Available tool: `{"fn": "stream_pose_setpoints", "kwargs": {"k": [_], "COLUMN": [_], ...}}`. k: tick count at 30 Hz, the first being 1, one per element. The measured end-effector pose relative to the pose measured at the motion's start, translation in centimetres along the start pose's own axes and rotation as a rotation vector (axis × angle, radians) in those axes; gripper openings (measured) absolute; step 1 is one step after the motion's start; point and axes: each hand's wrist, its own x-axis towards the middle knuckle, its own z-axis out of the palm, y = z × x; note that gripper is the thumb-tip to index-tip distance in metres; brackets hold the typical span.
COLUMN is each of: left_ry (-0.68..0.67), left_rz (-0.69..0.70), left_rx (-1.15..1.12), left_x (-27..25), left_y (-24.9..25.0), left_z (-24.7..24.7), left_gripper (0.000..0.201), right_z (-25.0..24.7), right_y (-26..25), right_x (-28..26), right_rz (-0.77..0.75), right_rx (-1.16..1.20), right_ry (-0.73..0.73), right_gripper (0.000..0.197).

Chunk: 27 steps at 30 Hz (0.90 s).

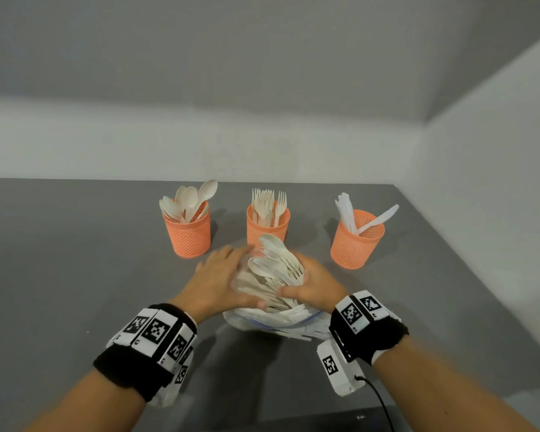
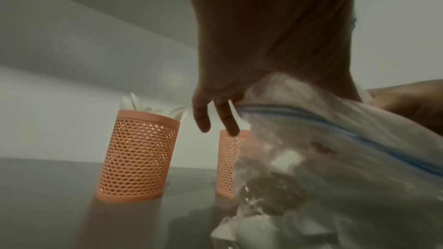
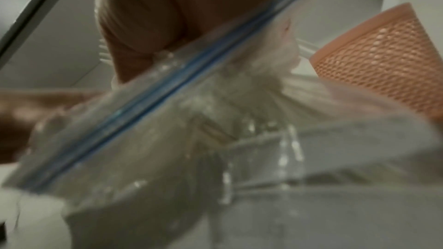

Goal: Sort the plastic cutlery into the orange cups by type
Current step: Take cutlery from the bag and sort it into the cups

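We see three orange mesh plastic cups standing in a row on a grey desk (image 1: 75, 244): the left cup (image 1: 188, 235) holds cream spoons, the middle cup (image 1: 267, 224) cream forks, the right cup (image 1: 356, 241) white knives. Just in front of the middle cup, a mixed bundle of cream plastic spoons and forks (image 1: 275, 269) stands up out of a clear zip-top plastic bag with a blue seal strip (image 1: 275, 319), which sits on the desk.

Our left hand (image 1: 214, 280) lies against the bundle's left side with fingers fairly straight. Our right hand (image 1: 315, 288) curls round the right side, thumb across the handles. Together they form a grip that cups the bundle.

The step in hand looks like gathering the cutlery to draw out one type. To do it well, we would steady the bag with one hand, single out a few matching pieces, and lift them clear without snagging fork tines on the plastic or tipping the middle cup nearby.
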Motion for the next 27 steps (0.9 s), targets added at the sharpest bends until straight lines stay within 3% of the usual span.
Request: {"fn": "stream_pose_setpoints", "kwargs": {"k": [2,4,7,9,12,17,20,24,27], "left_ry": [-0.147,-0.226,-0.183,-0.172,-0.275,-0.328,-0.299,-0.309,-0.186], "left_rz": [-0.053,-0.089,-0.047,0.019,0.088,0.117,0.107,0.135,0.132], "left_rx": [0.239,0.284,0.271,0.278,0.420,0.628,0.624,0.466,-0.124], "left_x": [0.0,-0.3,-0.3,-0.2,0.3,1.6,2.5,3.0,2.6], "left_y": [-0.1,0.0,1.6,3.6,5.4,4.6,4.0,3.5,4.4], "left_z": [-0.2,-0.2,0.2,1.0,3.6,6.0,5.7,4.3,2.5], "left_gripper": [0.105,0.094,0.119,0.114,0.115,0.069,0.058,0.049,0.066], "right_z": [-0.6,-1.2,-1.5,-1.6,-2.3,-4.7,-5.7,-5.9,-5.9], "right_y": [0.0,-0.3,-0.9,-1.4,-2.6,-3.7,-3.5,-3.7,-3.7], "right_x": [-0.1,-0.3,-0.5,-0.3,-0.1,-0.2,-0.4,-1.3,-1.6], "right_rz": [0.026,0.032,0.014,-0.002,-0.047,-0.104,-0.091,-0.044,-0.033], "right_rx": [0.133,0.238,0.301,0.328,0.433,0.642,0.760,0.839,0.880], "right_ry": [0.054,0.126,0.190,0.223,0.307,0.501,0.539,0.562,0.585], "right_gripper": [0.043,0.040,0.042,0.040,0.035,0.026,0.025,0.032,0.030]}}
